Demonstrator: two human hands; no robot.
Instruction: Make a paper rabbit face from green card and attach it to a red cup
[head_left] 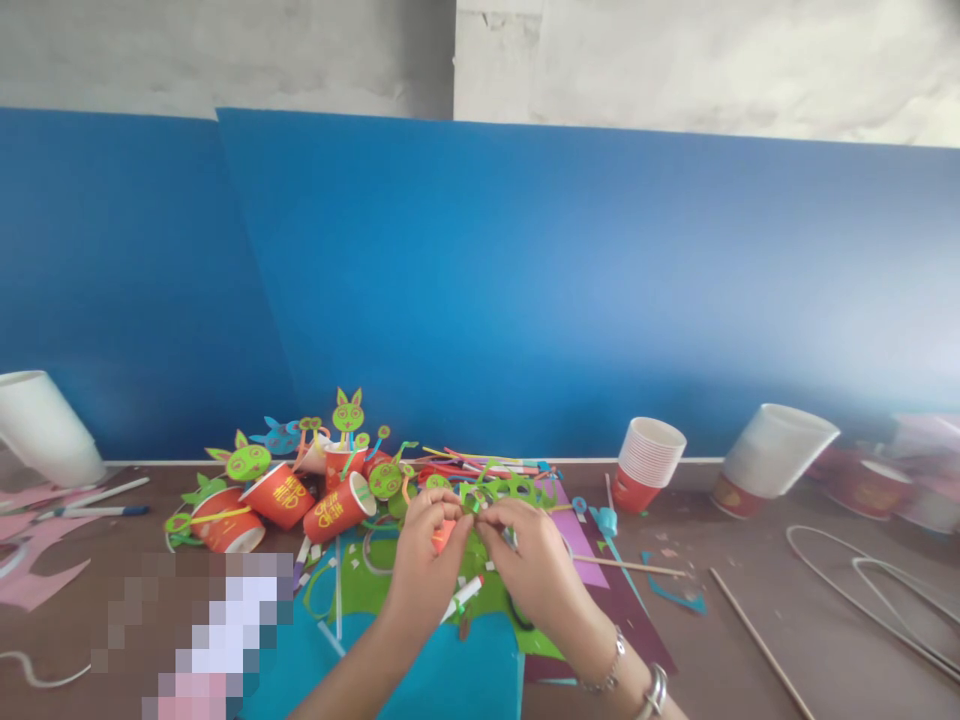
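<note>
My left hand (429,545) and my right hand (526,552) meet at the middle of the table, fingertips pinched together around a small green piece (475,503). A bit of orange-red shows beside my left palm, mostly hidden. Below the hands a white marker (462,598) with a red end lies on green paper (360,580), which rests on a blue sheet (472,665). Red paper cups (279,495) with green rabbit faces (349,411) stand and lean to the left of my hands.
A stack of paper cups (651,455) stands right of centre, near wrapped cups (776,455). Wooden sticks (759,640) and looped white wire (862,570) lie at the right. Pink paper (52,565) is at the left. A blue panel (525,300) rises behind the table.
</note>
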